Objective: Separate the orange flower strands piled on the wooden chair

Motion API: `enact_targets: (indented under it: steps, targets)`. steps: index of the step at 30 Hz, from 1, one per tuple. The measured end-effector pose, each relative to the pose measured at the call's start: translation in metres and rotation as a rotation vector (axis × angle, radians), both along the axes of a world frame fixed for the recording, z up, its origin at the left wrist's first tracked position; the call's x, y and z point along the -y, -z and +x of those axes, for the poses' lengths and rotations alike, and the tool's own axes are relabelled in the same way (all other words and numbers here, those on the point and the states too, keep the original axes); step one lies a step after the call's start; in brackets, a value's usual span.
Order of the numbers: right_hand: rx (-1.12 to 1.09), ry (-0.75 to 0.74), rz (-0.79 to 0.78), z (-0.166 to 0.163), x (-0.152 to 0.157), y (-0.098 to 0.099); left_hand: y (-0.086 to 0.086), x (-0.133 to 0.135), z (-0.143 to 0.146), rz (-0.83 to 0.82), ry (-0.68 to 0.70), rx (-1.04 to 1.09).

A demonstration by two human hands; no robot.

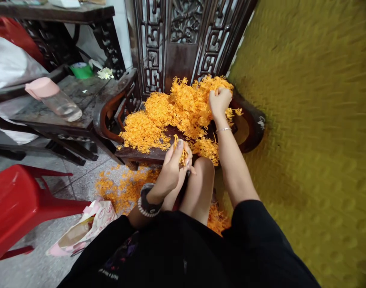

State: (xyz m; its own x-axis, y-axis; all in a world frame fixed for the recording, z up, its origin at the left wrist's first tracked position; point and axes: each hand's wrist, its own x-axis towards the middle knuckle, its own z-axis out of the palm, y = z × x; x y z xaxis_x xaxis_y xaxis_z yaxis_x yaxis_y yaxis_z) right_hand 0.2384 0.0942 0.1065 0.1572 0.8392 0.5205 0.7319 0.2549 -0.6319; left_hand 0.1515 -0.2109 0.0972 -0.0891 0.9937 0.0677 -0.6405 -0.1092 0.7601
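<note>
A big heap of thin, curly orange pieces (pixel 189 104) covers most of the seat of a dark carved wooden chair (pixel 183 62). My left hand (pixel 173 160) is above my knees, in front of the seat, with its fingers curled round a few of these orange pieces (pixel 183 156). At the back right of the heap is my right hand (pixel 220 102), closed like a fist against the pieces. Its fingertips face away, so what lies in them, if anything, is hidden.
Loose orange bits (pixel 125 188) litter the tiled floor. On the left stand a red plastic stool (pixel 17 204), an open paper bag (pixel 87 228) and a wooden chair bearing a pink-lidded bottle (pixel 55 98) and green tape (pixel 81 71). A yellow textured sheet (pixel 315 120) rises at right.
</note>
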Motion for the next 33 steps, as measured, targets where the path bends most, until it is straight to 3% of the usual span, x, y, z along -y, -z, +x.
enact_targets:
  steps: [4, 8, 10, 12, 15, 17, 19, 21, 23, 25, 28, 30, 33]
  targets:
    - [-0.278, -0.366, -0.175, 0.003, 0.034, -0.015, 0.005, -0.028, -0.021, 0.034, 0.046, -0.045]
    - [-0.497, -0.825, -0.537, 0.015, 0.099, -0.030, 0.014, -0.030, -0.029, -0.001, 0.049, -0.105]
    - [-0.461, -0.941, -0.682, 0.029, 0.137, -0.030, 0.018, -0.028, -0.034, 0.003, 0.005, -0.133]
    - [-0.468, -1.045, -0.831, 0.042, 0.176, -0.018, 0.019, -0.026, -0.040, -0.002, -0.064, -0.139]
    - [-0.486, -1.069, -0.993, 0.047, 0.229, 0.025, 0.018, -0.024, -0.047, -0.009, -0.095, -0.103]
    - [-0.311, -1.029, -0.975, 0.044, 0.256, 0.057, 0.016, -0.024, -0.049, -0.006, -0.060, -0.048]
    - [0.078, -0.976, -0.831, 0.045, 0.270, 0.078, 0.015, -0.023, -0.049, -0.032, -0.025, -0.012]
    - [0.397, -0.939, -0.683, 0.055, 0.271, 0.079, 0.016, -0.023, -0.049, -0.082, -0.024, -0.015]
    - [0.522, -0.883, -0.604, 0.069, 0.264, 0.060, 0.020, -0.021, -0.049, -0.106, -0.038, -0.041]
    - [0.476, -0.710, -0.528, 0.079, 0.256, 0.033, 0.025, -0.019, -0.049, -0.095, -0.068, -0.119]
    - [0.184, -0.484, -0.257, 0.072, 0.249, 0.002, 0.031, -0.016, -0.047, -0.084, -0.114, -0.345]
    - [0.008, -0.566, -0.137, 0.051, 0.249, -0.002, 0.034, -0.015, -0.044, -0.082, -0.119, -0.489]
    - [-0.068, -0.789, -0.198, 0.013, 0.253, 0.012, 0.038, -0.013, -0.040, -0.036, -0.148, -0.631]
